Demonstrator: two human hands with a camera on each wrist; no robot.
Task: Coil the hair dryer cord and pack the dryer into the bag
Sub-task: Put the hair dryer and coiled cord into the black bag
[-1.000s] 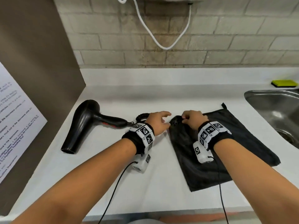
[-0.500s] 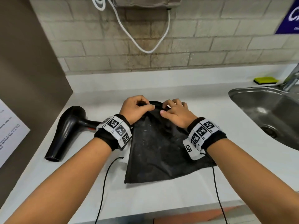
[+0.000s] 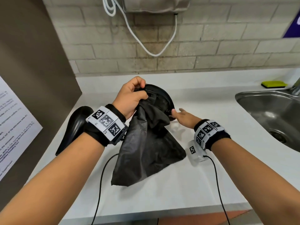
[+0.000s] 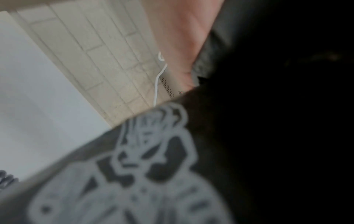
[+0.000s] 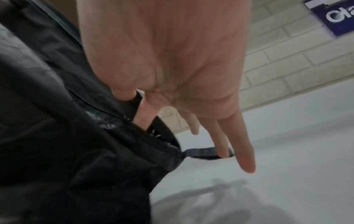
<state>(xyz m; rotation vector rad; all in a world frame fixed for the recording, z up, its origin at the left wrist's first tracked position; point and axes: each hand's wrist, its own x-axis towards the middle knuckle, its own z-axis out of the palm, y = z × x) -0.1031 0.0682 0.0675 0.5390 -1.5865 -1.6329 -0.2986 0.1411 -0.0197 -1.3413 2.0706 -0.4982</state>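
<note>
Two hands at work: both are on the mouth of the black bag (image 3: 146, 148), which is raised at its top edge while its lower end rests on the white worktop (image 3: 186, 184).
Step in hand: opening the bag, judged from the parted rim; packing not yet begun.
Doing it well: draw the two sides of the rim well apart and keep the mouth wide, so the dryer's broad head can pass without catching the zipper edge.
Left hand (image 3: 131, 98): grip clenched on a bunch of fabric at the bag's top rim, thumb and curled fingers pinching it and holding it up.
Right hand (image 3: 183, 116): thumb and forefinger pinch the bag's opposite rim; in the right wrist view the other fingers (image 5: 247, 159) lie straight and hold nothing.
Hair dryer (image 3: 76, 125): lies on the worktop to the left of the bag, partly hidden by the left wrist, outside the bag.
Dryer cord: a coiled portion shows faintly at the left wrist view's edge; whether it is fully gathered cannot be told.
Risk: slack fabric may fold back over the mouth.
</note>
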